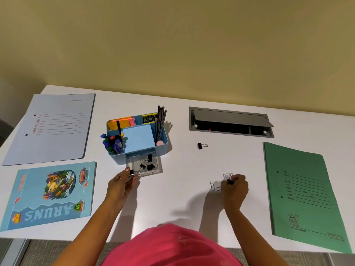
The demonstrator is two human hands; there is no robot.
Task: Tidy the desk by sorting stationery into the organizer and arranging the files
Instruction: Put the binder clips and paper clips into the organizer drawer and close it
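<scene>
The likeliest slip is at the drawer (160,166). The left hand (120,187) holds a black binder clip (132,172) right at the drawer's front left corner, over the rim rather than well inside. Let go here, the clip could fall onto the table (182,198) or hang on the wall. The clear drawer juts out of the blue organizer (118,158) and looks light, so a nudge could shove it in askew over the black clips (148,166) already lying in it.

The right hand (235,190) seems to be gathering more than one clip at once. Their wire handles spring and tangle, so one could flick away across the table.

The left fingers (127,169) are curled, thumb and fingertips pinching the binder clip, whose wire handle sticks out toward the drawer. The right fingers (238,178) are bunched downward and closed on a small black clip (230,182), with wire loops standing up beside them. A second clip (215,186) lies on the table just beside those fingers; I cannot tell whether they touch it.

One lone binder clip (201,146) sits well apart, between the organizer and the cable hatch (230,120). The grey file (51,129), the green file (303,196) and the notebook (50,194) lie spread around the table, not yet stacked.
</scene>
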